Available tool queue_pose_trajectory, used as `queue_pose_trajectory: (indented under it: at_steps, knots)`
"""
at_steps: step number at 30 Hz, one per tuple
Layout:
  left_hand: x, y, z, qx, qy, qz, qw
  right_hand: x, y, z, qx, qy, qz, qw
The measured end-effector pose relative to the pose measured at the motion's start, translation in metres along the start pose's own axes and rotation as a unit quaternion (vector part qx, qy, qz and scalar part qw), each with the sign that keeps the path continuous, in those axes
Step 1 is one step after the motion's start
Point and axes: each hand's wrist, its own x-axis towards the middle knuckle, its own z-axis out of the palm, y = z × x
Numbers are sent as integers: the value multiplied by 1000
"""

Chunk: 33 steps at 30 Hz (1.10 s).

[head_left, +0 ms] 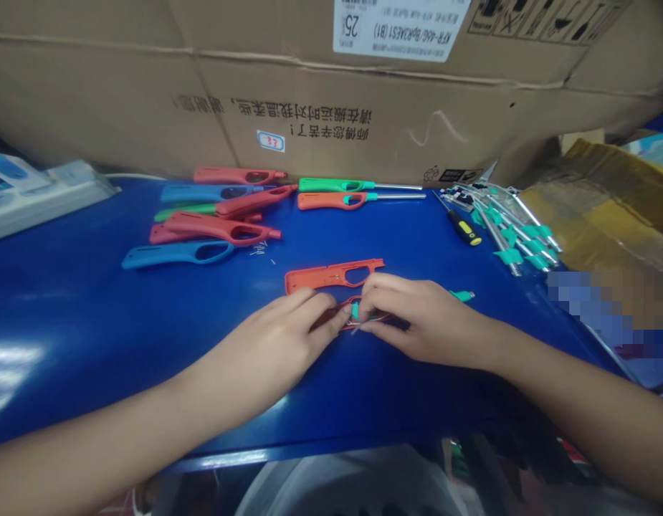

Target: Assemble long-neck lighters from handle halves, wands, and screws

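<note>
In the middle of the table, my left hand (291,330) is closed on the handle end of an orange-red lighter half-shell (383,315). My right hand (417,312) pinches at the same half-shell, around a green trigger (355,311) and a thin pale wire. Its fingertips cover part of these small pieces. A green tip (463,295) shows beyond my right hand. Just behind both hands lies a second orange half-shell (320,278), its inner side facing up.
Several red, blue and green lighter handles (218,228) lie at the left back. Two lighters with metal tubes, one green (331,184) and one orange (328,201), rest near the cardboard box (148,93). A screwdriver (464,228) and several metal tubes with green triggers (517,229) are at right.
</note>
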Motion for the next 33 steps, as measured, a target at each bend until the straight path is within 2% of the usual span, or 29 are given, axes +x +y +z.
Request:
queue_pose_trajectory:
  at_steps: [9,12,20,29,33]
  knots:
    - [-2,0,1,-6,-6,2,1000,-3,1,-13,151,11,81,985]
    - [-1,-1,1,-6,-9,0,1000,-3,1,-14,166,14,104,981]
    - [-1,5,-1,8,-11,2,1000,4,4,3,68,51,21,996]
    - [-3,3,-1,-27,16,-12,999,3,7,1,64,65,23,996]
    - [2,6,-2,-34,26,-29,999,3,7,1,53,56,-5,997]
